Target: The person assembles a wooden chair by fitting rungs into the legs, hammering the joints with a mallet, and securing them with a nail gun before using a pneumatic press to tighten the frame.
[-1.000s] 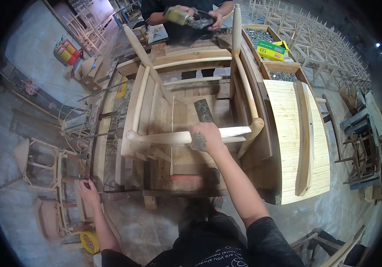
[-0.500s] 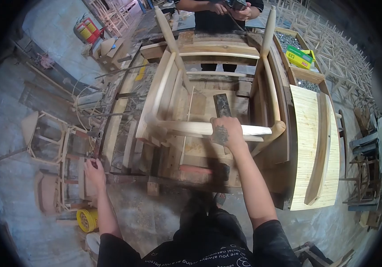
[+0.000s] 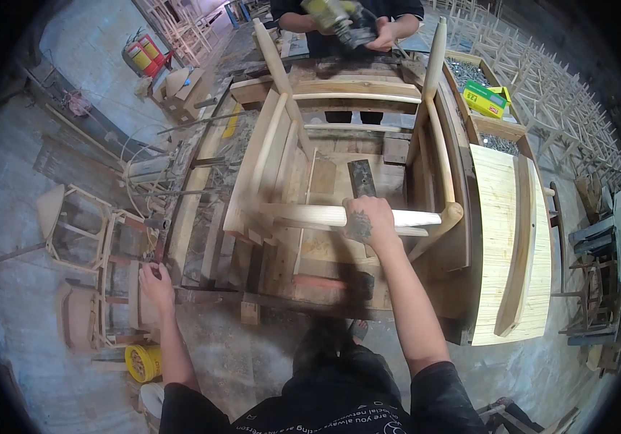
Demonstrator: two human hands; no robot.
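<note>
A pale wooden chair frame point(image 3: 357, 87) sits on the workbench, two tapered legs standing up at its far side. My right hand point(image 3: 370, 220) is wrapped over a round, tapered wooden bar point(image 3: 303, 214) across the frame's near side. The bar's right end lies by the rounded corner joint point(image 3: 453, 211). Down at the bench's left side, my left hand point(image 3: 156, 282) has its fingers curled near a dark metal fitting point(image 3: 157, 249); what they hold cannot be made out. Below my right hand, a dark flat block point(image 3: 361, 179) lies inside the frame.
Across the bench a person holds a yellow-green power tool point(image 3: 328, 16). To the right are a fastener tray point(image 3: 500, 126), a green-yellow box point(image 3: 485, 99) and a plywood sheet point(image 3: 487, 289) bearing a curved wooden strip point(image 3: 519, 253). A yellow bucket point(image 3: 144, 362) stands lower left.
The person opposite has brought the yellow-green power tool up into view. My view has shifted slightly. Both my hands stay in nearly the same places, the right still on the bar.
</note>
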